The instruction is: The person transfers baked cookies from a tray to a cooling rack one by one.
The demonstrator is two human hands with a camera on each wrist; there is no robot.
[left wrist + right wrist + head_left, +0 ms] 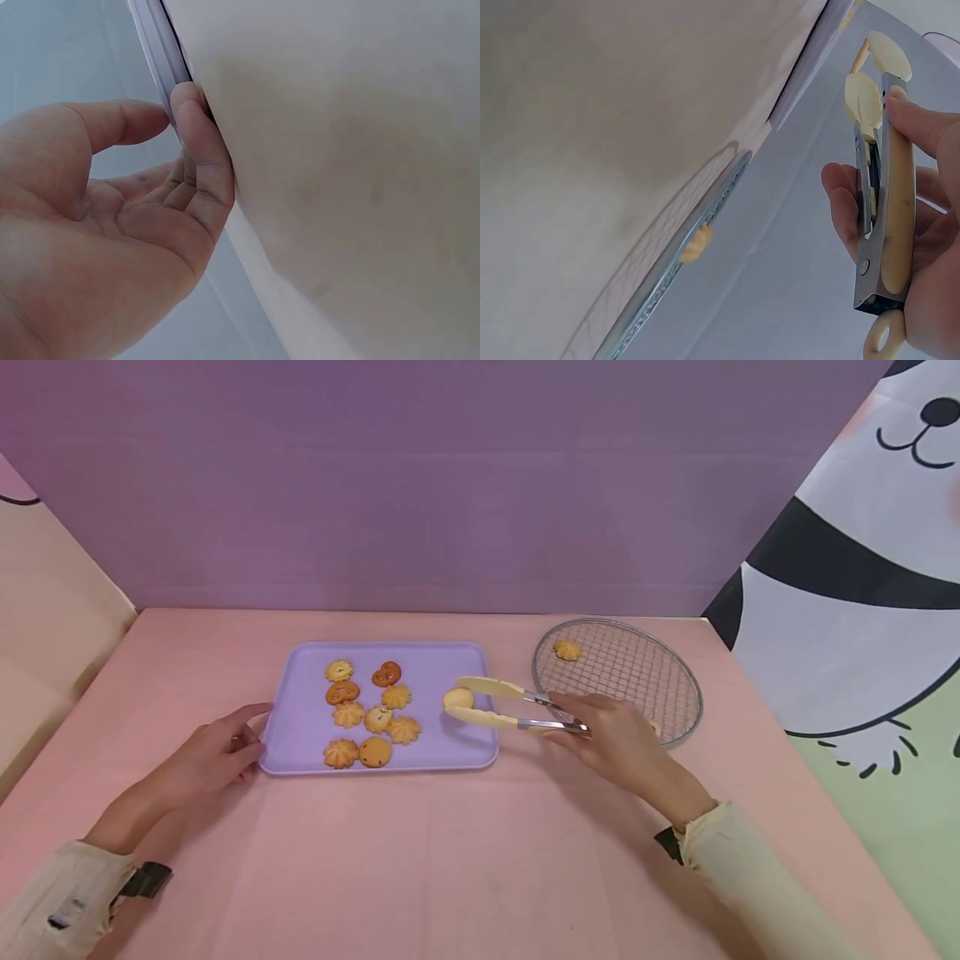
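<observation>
My right hand (618, 743) grips cream-and-metal tongs (536, 724), thumb along one arm in the right wrist view. Between the tong tips is a round pale cookie (458, 699), over the right part of the lilac tray (442, 758). Seen edge-on, that cookie (860, 55) spans the two tips. At the tray's near left corner my left hand (213, 756) holds the rim, its thumb and curled fingers (206, 142) at the edge. Several cookies lie on the tray's left half, among them a pretzel-shaped one (387, 674) and a flower-shaped one (405, 730).
Right of the tray lies a round wire rack (637, 664) with a flower-shaped cookie (567, 649) near its far left rim. My right hand covers part of its near side, where another bit of cookie (655, 727) shows. A purple wall (420, 493) stands behind the pink table.
</observation>
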